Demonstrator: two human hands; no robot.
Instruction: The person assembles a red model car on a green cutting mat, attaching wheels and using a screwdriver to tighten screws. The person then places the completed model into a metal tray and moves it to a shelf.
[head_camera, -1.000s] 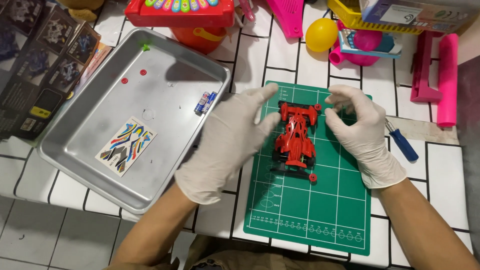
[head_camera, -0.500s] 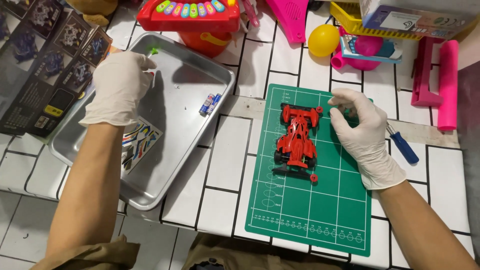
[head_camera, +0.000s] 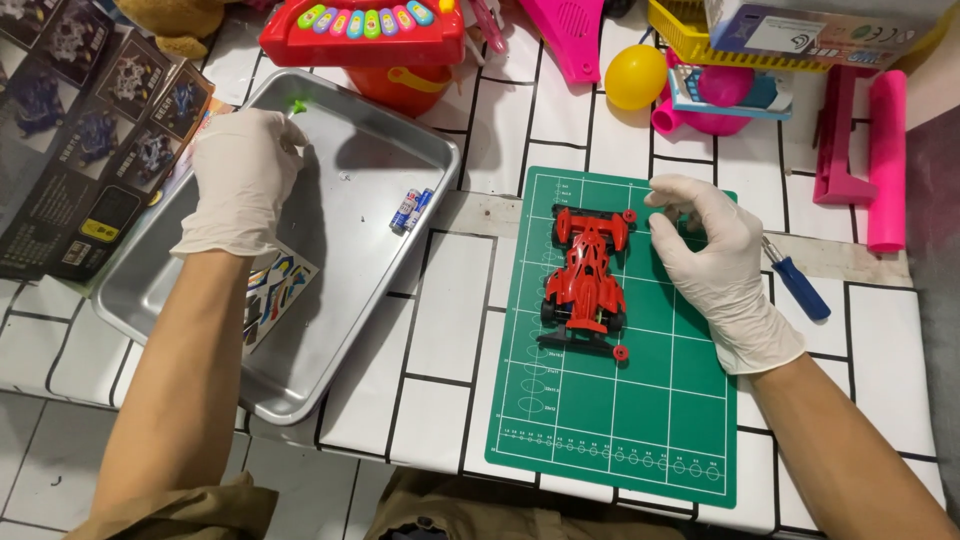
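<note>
Left hand (head_camera: 240, 180) pinches a small green part (head_camera: 298, 104) over the metal tray's (head_camera: 330, 330) far corner; red toy car (head_camera: 587, 275) lies lengthwise on the green mat (head_camera: 610, 440), just left of the loosely curled, empty right hand (head_camera: 712, 255).

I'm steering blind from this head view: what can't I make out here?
- Green piece at left hand: mostly hidden by fingertips, too small to identify.
- Right hand fingertips: curled, contents unclear.
- Sticker sheet in the metal tray: half covered by left forearm.
- Blue screwdriver: tip behind right hand.
</note>
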